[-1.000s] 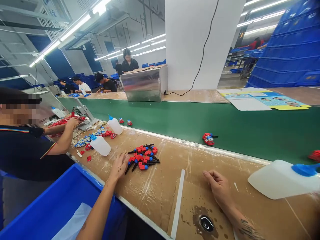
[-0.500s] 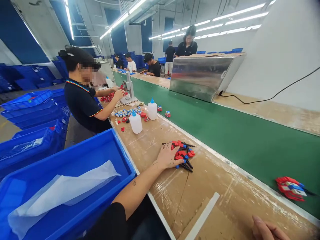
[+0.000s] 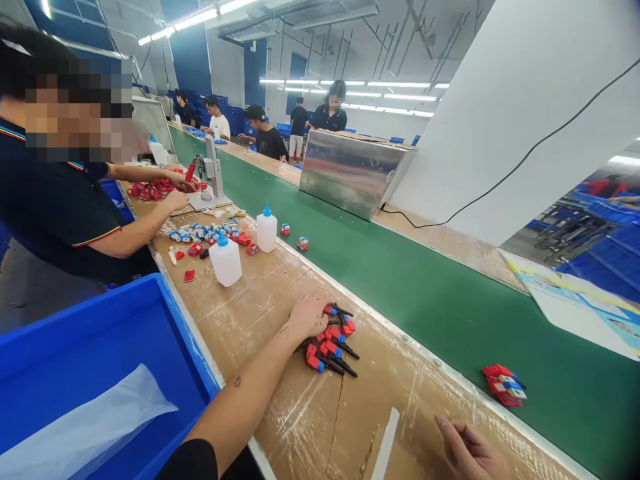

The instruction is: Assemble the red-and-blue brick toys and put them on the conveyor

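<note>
The bare left forearm [image 3: 250, 393], bearing a small dark mark, extends diagonally forward. The bare left hand [image 3: 307, 317] is palm down, fingertips partly hidden. The bare right hand [image 3: 471, 452] is loosely curled, thumb extended, cropped below.

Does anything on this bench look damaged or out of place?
Yes, the brown bench covering looks worn: a dark split runs from the red-and-blue pieces by the left hand toward the near edge, and pale scuffs mark it. Otherwise nothing stands out; the two white bottles stand upright.
</note>
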A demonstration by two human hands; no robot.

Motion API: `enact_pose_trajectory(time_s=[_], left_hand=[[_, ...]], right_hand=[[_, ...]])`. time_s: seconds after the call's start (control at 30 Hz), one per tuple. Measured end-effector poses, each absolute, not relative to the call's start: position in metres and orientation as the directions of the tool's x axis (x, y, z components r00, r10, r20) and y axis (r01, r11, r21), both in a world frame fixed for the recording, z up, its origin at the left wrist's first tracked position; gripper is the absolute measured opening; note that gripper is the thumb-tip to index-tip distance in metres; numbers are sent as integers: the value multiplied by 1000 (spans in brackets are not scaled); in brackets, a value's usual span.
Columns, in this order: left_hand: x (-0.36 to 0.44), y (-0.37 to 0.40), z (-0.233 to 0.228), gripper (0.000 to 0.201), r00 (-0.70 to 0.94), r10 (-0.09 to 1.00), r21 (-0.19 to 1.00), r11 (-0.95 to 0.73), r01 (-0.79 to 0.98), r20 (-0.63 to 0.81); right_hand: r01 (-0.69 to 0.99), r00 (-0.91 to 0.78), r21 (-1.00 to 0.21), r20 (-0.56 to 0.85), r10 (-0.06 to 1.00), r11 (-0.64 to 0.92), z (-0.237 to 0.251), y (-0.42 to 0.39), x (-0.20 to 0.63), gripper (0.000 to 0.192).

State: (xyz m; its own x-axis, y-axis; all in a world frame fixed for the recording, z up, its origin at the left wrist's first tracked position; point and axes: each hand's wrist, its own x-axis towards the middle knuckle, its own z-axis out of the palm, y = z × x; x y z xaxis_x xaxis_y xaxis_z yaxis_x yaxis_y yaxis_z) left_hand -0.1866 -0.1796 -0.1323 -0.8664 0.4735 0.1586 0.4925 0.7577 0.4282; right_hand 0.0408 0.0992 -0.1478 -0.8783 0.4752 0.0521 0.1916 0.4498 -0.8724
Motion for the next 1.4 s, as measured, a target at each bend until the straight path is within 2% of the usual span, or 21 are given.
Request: enact_pose_trajectory(time_s=[0.07, 0.13, 0.23, 0.3, 0.33, 0.4, 0.47, 0.53, 0.73, 0.8, 0.83, 0.9, 0.97, 1.03, 1.1, 1.17, 1.23, 1.3, 1.33, 1.4], left_hand=[[-189, -184, -135, 31, -862, 470, 483, 720, 499, 190], [-192, -190, -134, 27, -864, 450, 534, 685, 495, 224], [-197, -198, -132, 23, -877, 391, 591, 650, 477, 278], [-199, -201, -131, 19, -878, 316, 639, 602, 479, 360], [-200, -202, -131, 18, -869, 279, 658, 570, 492, 408], [-199, -201, -133, 20, -842, 249, 666, 523, 532, 478], [-198, -200, -135, 23, -824, 292, 640, 524, 563, 486], [-197, -198, -137, 25, -816, 339, 613, 541, 576, 468], [-199, -201, -137, 33, -847, 398, 623, 575, 530, 352], [-200, -204, -133, 41, -823, 446, 601, 566, 564, 352], [-200, -205, -132, 45, -806, 463, 589, 555, 588, 368], [-200, -206, -128, 49, -787, 450, 607, 505, 613, 421], [-198, -205, -126, 49, -813, 361, 718, 391, 576, 456], [-194, -201, -124, 49, -870, 281, 870, 171, 462, 406], [-187, -196, -122, 51, -905, 311, 957, -96, 274, 290], [-174, -189, -118, 53, -895, 396, 945, -317, 78, 207], [-158, -181, -113, 50, -866, 465, 886, -460, -58, 185], [-140, -170, -109, 34, -840, 507, 840, -528, -125, 194], [-130, -164, -108, 26, -831, 524, 834, -532, -145, 190], [-113, -150, -107, 22, -835, 530, 841, -512, -175, 148]], right_hand=[[104, -921, -809, 141, 363, 579, -123, 88, 2, 47], [-18, -948, -764, 217, 231, 645, -99, 68, -55, 44], [-154, -972, -724, 233, 28, 673, -79, 24, -162, 34], [-198, -971, -676, 232, -50, 710, -79, -9, -235, 25], [-196, -969, -615, 240, -55, 764, -83, -25, -269, 23], [-174, -971, -464, 229, -73, 869, -96, -54, -326, 43], [-153, -971, -408, 232, -60, 900, -112, -77, -367, 56], [-131, -974, -409, 221, -41, 903, -125, -92, -393, 56], [-157, -983, -444, 158, -95, 882, -125, -79, -401, 28], [-172, -980, -462, 173, -101, 870, -110, -58, -383, 33], [-172, -979, -481, 184, -93, 860, -101, -46, -368, 39], [-160, -981, -593, 186, -60, 789, -84, -19, -328, 51], [-127, -991, -757, 130, -43, 641, -72, 10, -272, 50], [-62, -998, -874, 41, -56, 482, -70, 40, -207, 39], [10, -1000, -929, -19, -21, 369, -79, 70, -139, 30], [70, -992, -981, -49, 117, 181, -97, 98, -74, 31], [55, -952, -998, -62, 299, -33, -118, 121, -17, 35], [1, -891, -978, -95, 445, -207, -137, 135, 29, 39], [-31, -862, -962, -111, 494, -271, -144, 140, 48, 40], [-104, -819, -927, -125, 560, -359, -155, 143, 74, 41]])
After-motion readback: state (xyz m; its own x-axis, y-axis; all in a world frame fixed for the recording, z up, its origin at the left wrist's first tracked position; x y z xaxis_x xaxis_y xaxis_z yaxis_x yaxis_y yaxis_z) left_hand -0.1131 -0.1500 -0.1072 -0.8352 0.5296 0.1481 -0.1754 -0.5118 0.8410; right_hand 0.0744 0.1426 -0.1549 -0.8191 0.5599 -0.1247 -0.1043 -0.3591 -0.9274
